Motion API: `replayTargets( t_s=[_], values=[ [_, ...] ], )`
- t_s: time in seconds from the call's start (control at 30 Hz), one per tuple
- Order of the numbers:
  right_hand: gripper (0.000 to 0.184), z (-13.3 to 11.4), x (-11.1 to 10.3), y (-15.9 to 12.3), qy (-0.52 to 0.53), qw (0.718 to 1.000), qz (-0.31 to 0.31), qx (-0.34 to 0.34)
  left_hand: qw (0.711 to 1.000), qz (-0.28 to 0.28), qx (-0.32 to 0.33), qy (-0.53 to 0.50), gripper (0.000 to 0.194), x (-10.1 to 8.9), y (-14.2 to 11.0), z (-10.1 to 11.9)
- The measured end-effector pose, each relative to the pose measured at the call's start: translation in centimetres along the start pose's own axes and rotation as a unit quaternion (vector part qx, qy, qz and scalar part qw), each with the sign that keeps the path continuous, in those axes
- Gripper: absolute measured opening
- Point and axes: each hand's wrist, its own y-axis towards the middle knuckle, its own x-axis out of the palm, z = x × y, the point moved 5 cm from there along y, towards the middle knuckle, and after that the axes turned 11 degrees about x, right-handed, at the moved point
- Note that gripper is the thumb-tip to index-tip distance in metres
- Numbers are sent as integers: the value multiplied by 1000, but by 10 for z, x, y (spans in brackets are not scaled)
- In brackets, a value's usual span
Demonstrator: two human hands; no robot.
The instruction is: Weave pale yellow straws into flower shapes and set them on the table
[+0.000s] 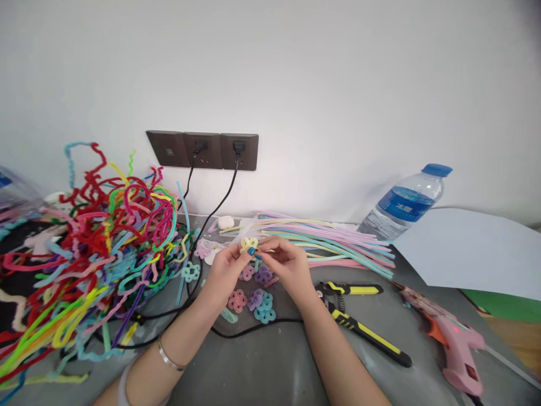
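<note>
Shaping step, apparently — yellow looped piece [248,243] at centre of frame, pinched in left hand [228,266]; right hand [288,264] closed on its edge. Next move seemingly calls for steady left grip, fine right-hand fingerwork — looped flowers [265,311] below on surface [253,361].

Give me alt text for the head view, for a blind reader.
A left hand and right hand hold a yellow looped piece above a grey table, near pastel looped flowers. A tangled heap of colourful fuzzy stems lies left; pliers and a pink glue gun, right.
</note>
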Motion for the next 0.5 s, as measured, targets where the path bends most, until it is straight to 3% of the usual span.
replayTargets(
  t_s=[0.17,0.4,0.5],
  values=[
    [25,4,0,1,16,999,-23,40,1000,-2,-6,-10,35,-4,1,-5],
    [23,8,-2,5,4,997,-28,75,1000,-17,-3,0,35,-5,4,-10],
    [25,11,-3,7,23,992,-20,121,1000,-16,0,18,35,-5,5,-7]
  ],
)
